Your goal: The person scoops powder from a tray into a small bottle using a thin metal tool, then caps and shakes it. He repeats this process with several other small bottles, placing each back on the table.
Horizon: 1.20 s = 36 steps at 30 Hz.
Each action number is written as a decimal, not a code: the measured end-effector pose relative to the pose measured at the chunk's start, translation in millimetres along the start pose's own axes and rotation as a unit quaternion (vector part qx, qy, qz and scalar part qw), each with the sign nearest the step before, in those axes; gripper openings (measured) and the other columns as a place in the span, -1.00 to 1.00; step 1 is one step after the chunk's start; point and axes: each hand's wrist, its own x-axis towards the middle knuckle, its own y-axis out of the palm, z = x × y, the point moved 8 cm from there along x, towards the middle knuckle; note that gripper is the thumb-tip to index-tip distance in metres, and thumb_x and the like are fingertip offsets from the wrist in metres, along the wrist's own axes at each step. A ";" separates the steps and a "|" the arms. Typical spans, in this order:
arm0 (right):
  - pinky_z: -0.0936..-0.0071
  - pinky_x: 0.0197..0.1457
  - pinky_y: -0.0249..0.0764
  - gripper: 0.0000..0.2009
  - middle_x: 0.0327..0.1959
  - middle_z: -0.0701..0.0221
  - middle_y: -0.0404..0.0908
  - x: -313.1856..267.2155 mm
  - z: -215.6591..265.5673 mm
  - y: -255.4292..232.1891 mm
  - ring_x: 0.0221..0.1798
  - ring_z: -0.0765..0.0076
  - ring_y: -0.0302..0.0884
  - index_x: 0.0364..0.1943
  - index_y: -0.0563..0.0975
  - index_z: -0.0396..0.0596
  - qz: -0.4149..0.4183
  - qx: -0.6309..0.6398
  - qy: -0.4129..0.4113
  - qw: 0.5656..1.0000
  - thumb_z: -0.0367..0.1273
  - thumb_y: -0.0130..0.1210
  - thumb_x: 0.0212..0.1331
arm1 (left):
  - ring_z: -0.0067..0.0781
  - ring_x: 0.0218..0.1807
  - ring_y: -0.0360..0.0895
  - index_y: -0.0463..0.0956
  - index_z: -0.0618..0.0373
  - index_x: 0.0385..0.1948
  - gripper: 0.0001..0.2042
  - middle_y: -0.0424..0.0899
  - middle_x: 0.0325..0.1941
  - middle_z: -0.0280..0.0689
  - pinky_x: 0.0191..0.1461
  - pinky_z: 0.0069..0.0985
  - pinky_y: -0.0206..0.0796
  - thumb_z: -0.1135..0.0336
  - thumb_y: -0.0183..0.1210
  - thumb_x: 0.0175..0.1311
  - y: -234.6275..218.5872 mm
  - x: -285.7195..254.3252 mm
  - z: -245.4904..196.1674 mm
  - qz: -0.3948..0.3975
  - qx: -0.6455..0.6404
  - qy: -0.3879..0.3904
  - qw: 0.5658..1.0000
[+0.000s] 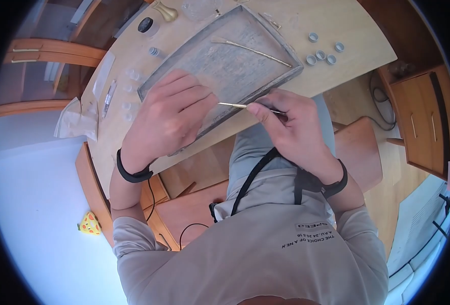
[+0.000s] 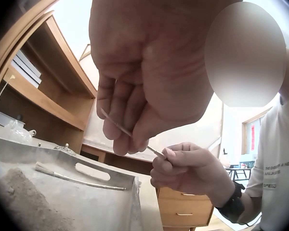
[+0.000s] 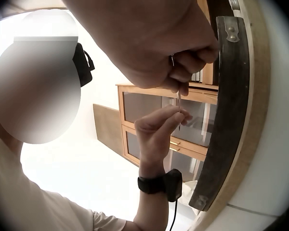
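A thin rod-like tool (image 1: pixel 235 105) with a gold-coloured section and a darker handle end spans the space between both hands, over the tray's near edge. My right hand (image 1: pixel 293 117) grips its handle. Thumb and fingers of my left hand (image 1: pixel 171 114) pinch it near the pointed end, which shows past the fingers in the left wrist view (image 2: pixel 116 124). Behind the hands lies a worn grey tray (image 1: pixel 184 56) with a cut-out handle. In it rest a long-handled brush (image 1: pixel 255 51) and a heap of brown soil (image 2: pixel 26 199).
Several small round containers (image 1: pixel 320 54) stand at the table's right. On the left are a dark-lidded jar (image 1: pixel 145 25), stacked caps (image 1: pixel 154 52), a pen (image 1: pixel 109 97) and a white bag (image 1: pixel 80 119). A brass-coloured vase (image 1: pixel 166 11) stands at the back.
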 end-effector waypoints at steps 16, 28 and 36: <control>0.27 -0.27 0.34 -0.85 -0.44 0.26 0.54 -2.2 9.9 -5.0 -0.40 0.13 0.47 -0.34 0.57 -0.25 -0.010 -0.109 -0.163 0.981 -0.54 0.33 0.05 | -0.05 -0.25 0.59 0.62 0.32 -0.31 -0.70 0.65 -0.29 -0.11 -0.09 -0.23 0.44 0.62 0.29 -0.21 -5.7 -10.2 4.3 0.000 0.010 -0.020 1.000; 0.27 -0.26 0.40 -0.85 -0.38 0.27 0.56 7.3 -24.1 -66.6 -0.35 0.12 0.47 -0.27 0.63 -0.20 -0.150 -0.338 -0.103 0.923 -0.50 0.35 0.09 | -0.05 0.06 0.62 0.60 0.23 0.00 -0.66 0.69 0.00 -0.09 0.17 -0.29 0.42 0.29 0.34 0.23 -38.0 -46.0 143.8 -0.007 0.177 -0.277 0.945; 0.23 -0.21 0.43 -0.80 -0.31 0.24 0.57 14.0 -33.9 -64.5 -0.32 0.08 0.49 -0.18 0.61 -0.22 -0.143 -0.344 -0.090 0.924 -0.45 0.33 0.14 | 0.04 -0.06 0.66 0.61 0.25 -0.06 -0.71 0.71 -0.15 0.00 0.03 -0.21 0.47 0.32 0.31 0.23 23.7 -51.5 230.7 0.218 0.089 -0.352 0.906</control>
